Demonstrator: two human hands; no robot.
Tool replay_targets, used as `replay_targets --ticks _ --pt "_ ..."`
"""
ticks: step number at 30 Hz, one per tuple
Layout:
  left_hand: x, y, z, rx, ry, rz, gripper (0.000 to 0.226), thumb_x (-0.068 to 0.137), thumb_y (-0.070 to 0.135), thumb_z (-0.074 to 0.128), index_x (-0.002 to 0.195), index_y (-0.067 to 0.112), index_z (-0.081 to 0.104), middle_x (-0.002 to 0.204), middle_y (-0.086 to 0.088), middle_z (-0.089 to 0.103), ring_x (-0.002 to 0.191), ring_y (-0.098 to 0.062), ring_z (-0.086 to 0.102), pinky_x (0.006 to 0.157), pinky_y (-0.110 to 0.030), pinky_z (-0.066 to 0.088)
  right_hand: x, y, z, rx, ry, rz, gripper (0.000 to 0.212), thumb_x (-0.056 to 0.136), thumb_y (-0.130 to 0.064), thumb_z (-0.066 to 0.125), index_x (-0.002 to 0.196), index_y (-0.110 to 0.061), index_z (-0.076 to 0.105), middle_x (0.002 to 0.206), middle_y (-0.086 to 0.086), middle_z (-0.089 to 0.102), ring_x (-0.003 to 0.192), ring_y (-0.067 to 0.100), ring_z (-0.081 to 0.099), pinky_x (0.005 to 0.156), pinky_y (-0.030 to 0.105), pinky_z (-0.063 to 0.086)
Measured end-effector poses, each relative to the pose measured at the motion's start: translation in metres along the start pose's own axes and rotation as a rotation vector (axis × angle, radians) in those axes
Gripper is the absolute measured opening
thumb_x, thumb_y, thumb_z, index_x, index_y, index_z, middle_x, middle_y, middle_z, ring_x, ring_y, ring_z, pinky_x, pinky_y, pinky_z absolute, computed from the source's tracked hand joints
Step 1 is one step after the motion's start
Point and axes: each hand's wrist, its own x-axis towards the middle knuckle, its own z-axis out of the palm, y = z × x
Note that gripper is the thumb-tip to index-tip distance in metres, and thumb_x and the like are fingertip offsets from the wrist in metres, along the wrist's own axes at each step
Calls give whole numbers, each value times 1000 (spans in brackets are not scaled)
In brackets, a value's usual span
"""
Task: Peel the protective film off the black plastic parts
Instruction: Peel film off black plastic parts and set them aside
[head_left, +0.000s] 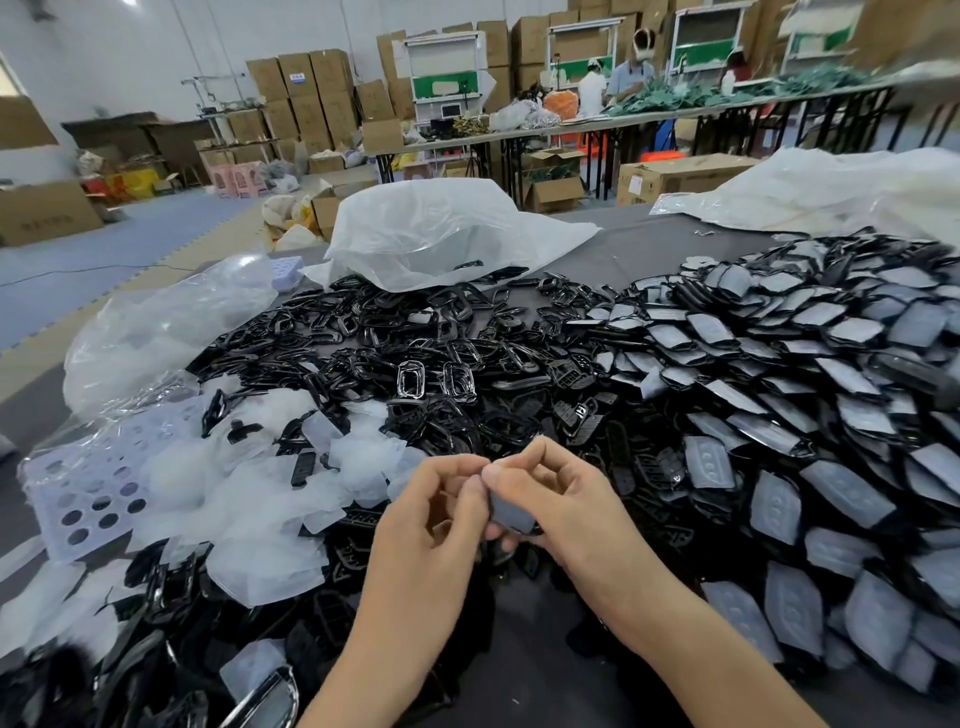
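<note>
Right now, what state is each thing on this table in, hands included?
left hand, pinching the held part's top edge.
right hand, gripping the same part.
held part, grey film on, not yet peeled.
right pile, parts film-covered.
centre pile, black parts bare.
loose films, heaped at left.
white bag, crumpled.

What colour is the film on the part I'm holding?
Pale bluish-grey film on the black part; head view shows it best.
</note>
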Motion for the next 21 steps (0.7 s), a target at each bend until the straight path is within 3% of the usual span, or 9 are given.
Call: replay_targets --ticks 3,7,11,13,16,19,21 --pt "4 -3 -5 83 42 2 17 98 17 58 91 29 68 63 8 66 58 -3 60 58 -11 45 -1 3 -2 -201 -8 -73 12 96 -20 68 89 -29 73 82 2 73 64 18 70 58 25 54" --pt "9 -8 -13 124 85 30 17 98 21 58 90 32 68 60 10 63 55 0 57 57 -8 42 -4 1 -9 -280 -131 -46 25 103 -23 55 114 -40 69 85 6 74 63 16 68 56 23 52" --pt "7 -12 -11 116 75 31 12 94 37 59 99 45 66 71 11 66 62 -3 61 61 -12 46 -5 2 -14 -433 -148 -60 29 106 -21 49 117 -41 66 76 4 73 57 13 63 51 23 50" --pt "5 -15 -10 198 67 84 19 88 53 55 107 50 60 82 14 66 72 -7 63 66 -13 47 -1 -6 -22 -479 -8 -140 31 106 -16 48 116 -40 65 75 2 73 56 13 64 51 24 51" --pt "0 -17 -10 365 3 201 22 94 61 49 114 53 51 91 17 61 84 -8 61 74 -13 45 6 -31 -55 -286 410 -319 28 103 -25 52 129 -34 56 86 2 76 71 13 73 61 21 57" --pt "-3 -18 -8 535 -69 303 22 95 58 44 116 51 47 96 23 55 95 -1 57 84 -15 41 4 -49 -86 -37 685 -393 82 92 -44 64 158 -34 16 97 5 77 76 17 76 65 22 59" --pt "-4 -20 -6 636 -101 362 24 95 54 46 118 46 48 100 24 51 99 2 51 89 -15 38 2 -48 -88 -60 708 -373 90 92 -46 63 159 -35 5 98 5 78 76 19 76 63 22 59"
